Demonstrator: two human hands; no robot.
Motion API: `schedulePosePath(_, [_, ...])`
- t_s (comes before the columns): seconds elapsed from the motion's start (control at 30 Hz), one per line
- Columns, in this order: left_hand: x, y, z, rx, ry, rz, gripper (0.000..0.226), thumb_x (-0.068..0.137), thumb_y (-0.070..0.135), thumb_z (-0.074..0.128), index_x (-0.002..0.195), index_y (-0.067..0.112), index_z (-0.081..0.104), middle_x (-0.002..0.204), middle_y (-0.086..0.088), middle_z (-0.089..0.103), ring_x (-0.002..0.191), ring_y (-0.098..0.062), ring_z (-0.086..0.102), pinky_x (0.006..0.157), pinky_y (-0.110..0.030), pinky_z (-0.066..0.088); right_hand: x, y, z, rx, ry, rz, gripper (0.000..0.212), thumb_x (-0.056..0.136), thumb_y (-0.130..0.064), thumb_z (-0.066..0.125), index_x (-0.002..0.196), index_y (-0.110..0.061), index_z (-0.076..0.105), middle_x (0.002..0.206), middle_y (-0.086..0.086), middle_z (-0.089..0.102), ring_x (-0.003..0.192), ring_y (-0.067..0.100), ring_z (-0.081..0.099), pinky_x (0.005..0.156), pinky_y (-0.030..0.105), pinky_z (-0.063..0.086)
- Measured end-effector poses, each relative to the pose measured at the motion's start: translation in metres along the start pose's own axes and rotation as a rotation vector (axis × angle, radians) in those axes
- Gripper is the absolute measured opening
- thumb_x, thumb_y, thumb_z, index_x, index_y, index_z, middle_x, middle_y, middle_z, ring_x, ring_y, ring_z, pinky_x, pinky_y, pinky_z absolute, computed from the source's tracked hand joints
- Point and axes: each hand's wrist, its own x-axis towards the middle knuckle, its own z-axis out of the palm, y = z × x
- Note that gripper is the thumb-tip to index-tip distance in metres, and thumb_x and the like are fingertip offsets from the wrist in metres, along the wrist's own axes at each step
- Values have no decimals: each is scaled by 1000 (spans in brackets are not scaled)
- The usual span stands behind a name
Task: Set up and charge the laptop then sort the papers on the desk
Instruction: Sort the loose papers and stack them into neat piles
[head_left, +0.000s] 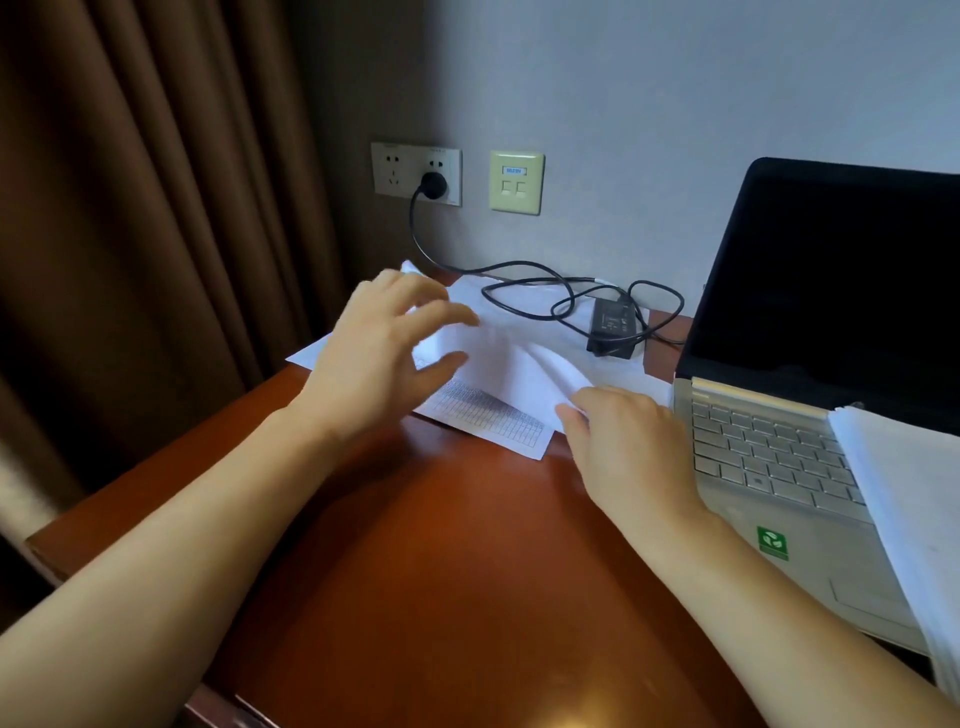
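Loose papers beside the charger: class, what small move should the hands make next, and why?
Probably lift the top sheet clear with the right hand, which pinches its raised corner, while the left hand, open above it, presses down the gridded sheet beneath. The charger cable lies across the papers farther back, so a slow pull seems wise.

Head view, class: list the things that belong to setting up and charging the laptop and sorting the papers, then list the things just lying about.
Belong to the job: laptop; power adapter; plug; wall socket; loose sheets; paper stack.
Just there: curtain; network port plate; green sticker.
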Motion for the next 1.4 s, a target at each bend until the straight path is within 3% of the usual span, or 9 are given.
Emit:
schedulePosePath(0.1, [-5,-1,-4,-129,-285,-33,40,83,58,68,101,24,78,93,5,70,88,-18,64,81,-36,53,2,1,2,11,20,75,38,99,-31,51,66,-16,40,60,-2,36,63,32,40,55,33,27])
schedulePosePath(0.17, [-8,-2,1,-174,-644,-161,62,73,75,66,118,32,74,121,11,70,114,-10,62,99,-31,49,3,2,3,23,31,110,37,99,-30,50,66,-15,41,58,-1,38,62,34,43,54,33,27])
schedulePosePath(0.23, [-9,-2,7,-172,-809,-224,72,71,80,66,130,38,67,135,18,63,125,-7,57,107,-31,44,3,3,4,51,54,122,35,98,-28,49,67,-13,44,58,1,40,61,35,46,53,33,28])
schedulePosePath(0.4, [-4,11,16,-6,-706,-85,57,88,67,38,110,25,71,86,2,71,83,-20,64,77,-38,50,2,3,5,81,71,109,32,98,-26,49,69,-12,45,59,2,42,61,36,49,53,33,29])
schedulePosePath(0.5, [-5,14,15,3,-715,-86,44,82,39,39,110,25,70,87,-2,71,83,-24,63,76,-39,49,2,4,5,111,85,118,30,99,-27,48,71,-14,43,61,1,42,62,35,45,54,34,29])
schedulePosePath(0.7, [-4,7,14,-15,-624,-203,38,101,40,41,97,19,72,90,1,72,86,-25,63,80,-41,49,3,7,4,226,159,148,35,97,-19,51,66,-13,38,54,-5,33,59,34,43,50,34,22])
schedulePosePath(0.93, [-5,1,6,-71,-318,-558,35,97,28,58,67,12,55,54,0,47,57,-22,44,54,-35,34,8,15,1,478,285,280,47,97,-14,53,61,-16,22,55,-1,21,53,15,18,50,35,15])
schedulePosePath(1.23, [13,22,-12,-131,-124,-897,22,97,24,53,79,15,61,62,-4,56,57,-25,48,51,-31,31,10,19,-2,842,407,448,17,90,-14,55,75,-11,48,72,16,53,64,30,43,55,40,36])
schedulePosePath(1.4, [35,54,-11,-474,10,-1037,16,99,20,51,85,14,58,72,1,60,60,-15,54,46,-27,40,11,13,-5,900,280,430,12,82,-6,62,79,-12,52,75,7,56,67,22,48,57,32,34])
